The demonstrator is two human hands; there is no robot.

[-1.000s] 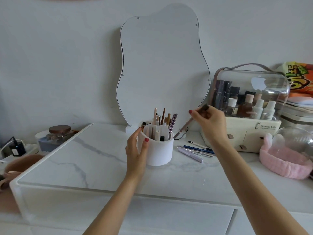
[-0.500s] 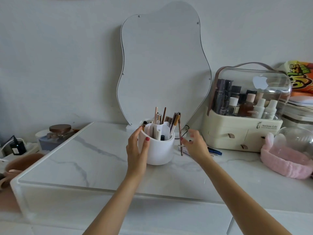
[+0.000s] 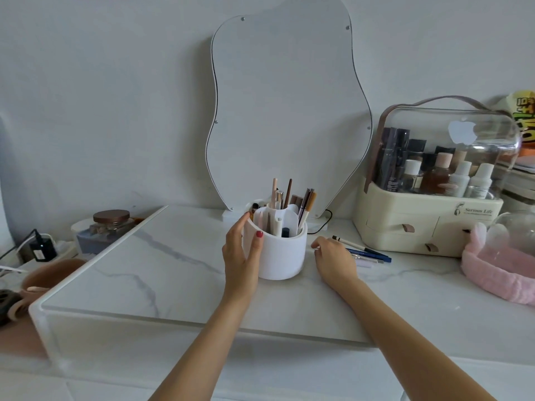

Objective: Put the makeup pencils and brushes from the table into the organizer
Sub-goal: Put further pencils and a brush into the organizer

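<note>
A white round organizer [image 3: 285, 256] stands mid-table, with several pencils and brushes [image 3: 305, 206] upright in its compartments. My left hand [image 3: 241, 256] is wrapped around its left side, thumb on the front wall. Several makeup pencils [image 3: 367, 256], blue, white and lilac, lie on the marble just right of the organizer. My right hand [image 3: 334, 257] rests palm down over their left ends, fingers curled toward the tabletop. Whether the fingers grip a pencil is hidden under the hand.
A wavy mirror [image 3: 286, 111] leans on the wall behind the organizer. A cream cosmetics case [image 3: 428, 224] with a clear lid stands at the right. A pink headband [image 3: 498, 270] lies beyond it. A jar [image 3: 111, 219] and a charger [image 3: 43, 247] sit at the left.
My right hand came down from above the organizer to the pencils lying on the table. The long pencil it held is gone from the hand. My left hand stays on the organizer.
</note>
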